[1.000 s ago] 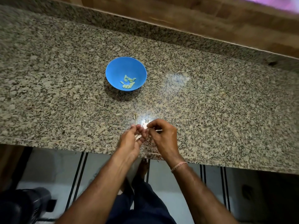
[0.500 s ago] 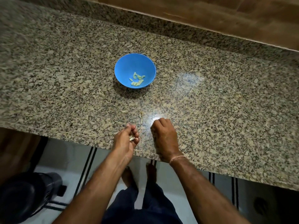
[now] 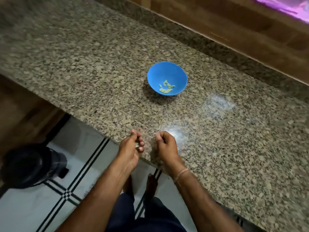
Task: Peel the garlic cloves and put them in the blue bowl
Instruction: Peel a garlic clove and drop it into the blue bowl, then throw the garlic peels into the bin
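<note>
Left hand (image 3: 131,145) hangs over the front edge of the counter, its fingers curled round a small pale garlic clove (image 3: 137,146), of which only a sliver shows between them. Just beside it, not touching, the right hand (image 3: 165,144) has its fingers curled in, thumb against forefinger; blur makes it hard to say whether a scrap of skin is pinched there. A thin thread bracelet (image 3: 181,174) circles the right wrist.

Further back on the counter, well apart from both hands, stands the blue bowl (image 3: 158,72), round and smooth-walled, with a small heap of peeled cloves (image 3: 166,87) at its bottom. Between bowl and hands lie a few dry skin scraps (image 3: 160,123).

The countertop (image 3: 83,64) is polished speckled granite in grey, tan and black, with two pale glare patches on its shine, and a low granite upstand runs along its back. Behind that rises brown wood panelling (image 3: 234,22). Below the counter edge the floor (image 3: 33,206) is white tile crossed by thin black stripes, and a rounded black container (image 3: 31,166) stands on it at the left.
</note>
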The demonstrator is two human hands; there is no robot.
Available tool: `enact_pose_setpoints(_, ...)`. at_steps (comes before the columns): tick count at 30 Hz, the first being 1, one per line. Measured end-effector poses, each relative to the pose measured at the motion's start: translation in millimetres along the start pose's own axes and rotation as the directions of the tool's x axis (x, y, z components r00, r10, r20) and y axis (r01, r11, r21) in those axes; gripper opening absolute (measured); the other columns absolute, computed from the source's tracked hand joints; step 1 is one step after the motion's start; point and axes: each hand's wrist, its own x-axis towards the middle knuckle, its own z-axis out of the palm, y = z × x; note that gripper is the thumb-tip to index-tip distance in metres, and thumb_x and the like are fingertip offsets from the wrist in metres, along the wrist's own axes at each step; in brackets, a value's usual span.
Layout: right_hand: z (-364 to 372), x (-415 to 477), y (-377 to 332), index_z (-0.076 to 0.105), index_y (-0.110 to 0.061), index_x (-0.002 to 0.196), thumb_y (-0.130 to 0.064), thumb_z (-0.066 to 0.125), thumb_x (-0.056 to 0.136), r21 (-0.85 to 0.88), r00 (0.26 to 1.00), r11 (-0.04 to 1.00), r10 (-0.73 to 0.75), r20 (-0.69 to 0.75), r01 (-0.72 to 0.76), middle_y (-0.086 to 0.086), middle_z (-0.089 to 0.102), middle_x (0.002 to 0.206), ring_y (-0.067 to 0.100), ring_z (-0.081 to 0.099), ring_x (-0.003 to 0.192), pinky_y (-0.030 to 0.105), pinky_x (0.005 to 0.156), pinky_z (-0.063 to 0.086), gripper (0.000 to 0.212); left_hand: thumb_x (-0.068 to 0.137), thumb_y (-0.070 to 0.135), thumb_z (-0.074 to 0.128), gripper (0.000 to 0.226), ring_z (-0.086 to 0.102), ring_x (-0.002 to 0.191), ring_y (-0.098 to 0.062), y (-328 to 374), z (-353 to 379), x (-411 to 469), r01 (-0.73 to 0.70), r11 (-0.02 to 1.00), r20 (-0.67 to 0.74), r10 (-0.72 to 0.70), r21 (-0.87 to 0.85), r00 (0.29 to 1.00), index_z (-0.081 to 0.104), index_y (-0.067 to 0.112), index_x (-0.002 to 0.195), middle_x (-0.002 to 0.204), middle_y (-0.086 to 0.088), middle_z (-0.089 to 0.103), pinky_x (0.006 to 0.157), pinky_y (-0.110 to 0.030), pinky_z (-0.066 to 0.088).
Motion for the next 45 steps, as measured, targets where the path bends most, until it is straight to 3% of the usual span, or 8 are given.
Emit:
enact_pose_setpoints(3, 38.6, -1.8, -13.4, 0.051, -0.007, 0.092, -0.011, 0.047, 0.110, 0.134, 0.984, 0.989, 0.033, 0.177, -0.058, -0.001, 0.043, 0.066, 0.008, 0.039, 0.054, 0.020, 0.048, 0.038, 0.019, 0.112, 0.028, 0.044, 0.035, 0.045, 0.043, -0.004, 12.9, -34.8, -5.2, -0.061, 0.993, -0.075, 0.054, -0.103, 0.996, 0.057, 0.010, 0.085, 0.055, 0.003, 0.052, 0.037, -0.015, 0.032)
enact_pose_setpoints(8, 136.4, -15.5, -26.1, 0.054, -0.011, 0.078, 0.000, 0.048, 0.106, 0.043, 0.904, 0.999, -0.014, 0.428, -0.005, 0.006, 0.043, 0.066, 0.011, 0.039, 0.058, 0.023, 0.054, 0.037, 0.031, 0.112, 0.025, 0.044, 0.034, 0.041, 0.056, -0.011, 38.8, -128.5, -19.0, -0.170, 0.950, -0.248, 0.104, -0.263, 0.963, 0.054, 0.012, 0.082, 0.068, -0.002, 0.048, 0.038, -0.015, 0.030)
enact_pose_setpoints(15, 315.3, -74.7, -13.5, 0.054, -0.015, 0.075, 0.004, 0.048, 0.105, -0.065, 0.782, 0.994, 0.107, 0.614, -0.085, -0.003, 0.048, 0.062, 0.011, 0.043, 0.059, 0.024, 0.059, 0.040, 0.037, 0.112, 0.024, 0.046, 0.035, 0.042, 0.049, -0.009, 68.7, -313.4, -39.9, -0.305, 0.828, -0.473, 0.055, -0.470, 0.879, 0.055, 0.014, 0.080, 0.063, 0.000, 0.050, 0.038, -0.015, 0.030)
enact_pose_setpoints(22, 463.2, -151.1, 17.9, 0.055, -0.012, 0.077, 0.016, 0.042, 0.097, -0.170, 0.731, 0.970, 0.241, 0.639, -0.172, 0.006, 0.050, 0.071, 0.014, 0.045, 0.059, 0.026, 0.057, 0.042, 0.037, 0.111, 0.031, 0.049, 0.036, 0.046, 0.057, -0.013, 90.6, -482.8, -53.2, -0.322, 0.826, -0.591, -0.017, -0.463, 0.807, 0.060, 0.013, 0.082, 0.067, -0.003, 0.053, 0.047, -0.021, 0.035)
enact_pose_setpoints(26, 521.4, -171.7, 31.1, 0.056, -0.014, 0.077, 0.007, 0.047, 0.100, -0.229, 0.724, 0.952, 0.303, 0.619, -0.202, 0.005, 0.050, 0.071, 0.014, 0.044, 0.060, 0.025, 0.058, 0.044, 0.032, 0.110, 0.036, 0.049, 0.038, 0.047, 0.062, -0.015, 102.8, -546.1, -52.3, -0.284, 0.847, -0.611, -0.059, -0.449, 0.790, 0.062, 0.013, 0.083, 0.069, -0.003, 0.055, 0.057, -0.027, 0.037)
enact_pose_setpoints(33, 611.1, -157.5, 56.8, 0.057, -0.011, 0.077, 0.004, 0.049, 0.102, -0.291, 0.680, 0.912, 0.410, 0.608, -0.290, 0.005, 0.052, 0.066, 0.012, 0.050, 0.056, 0.023, 0.057, 0.050, 0.031, 0.110, 0.037, 0.050, 0.042, 0.044, 0.057, -0.012, 120.0, -625.9, -13.1, -0.281, 0.801, -0.593, -0.111, -0.528, 0.797, 0.060, 0.013, 0.077, 0.060, 0.002, 0.054, 0.053, -0.024, 0.034)
enact_pose_setpoints(40, 686.7, -106.4, 125.6, 0.062, -0.009, 0.077, -0.005, 0.054, 0.105, -0.367, 0.648, 0.842, 0.538, 0.539, -0.395, 0.007, 0.058, 0.070, 0.015, 0.055, 0.063, 0.028, 0.067, 0.051, 0.029, 0.109, 0.035, 0.051, 0.042, 0.046, 0.057, -0.016, 116.0, -685.5, 80.6, -0.178, 0.747, -0.535, -0.268, -0.641, 0.801, 0.060, 0.011, 0.075, 0.060, -0.001, 0.054, 0.057, -0.027, 0.036)
enact_pose_setpoints(45, 733.9, -44.9, 198.0, 0.063, -0.004, 0.079, 0.002, 0.057, 0.102, -0.354, 0.650, 0.803, 0.597, 0.470, -0.480, 0.008, 0.063, 0.066, 0.011, 0.063, 0.053, 0.022, 0.053, 0.054, 0.025, 0.108, 0.025, 0.054, 0.033, 0.055, 0.048, -0.012, 85.3, -714.4, 197.4, -0.139, 0.617, -0.436, -0.363, -0.775, 0.823, 0.060, 0.010, 0.079, 0.056, -0.001, 0.059, 0.042, -0.020, 0.043)
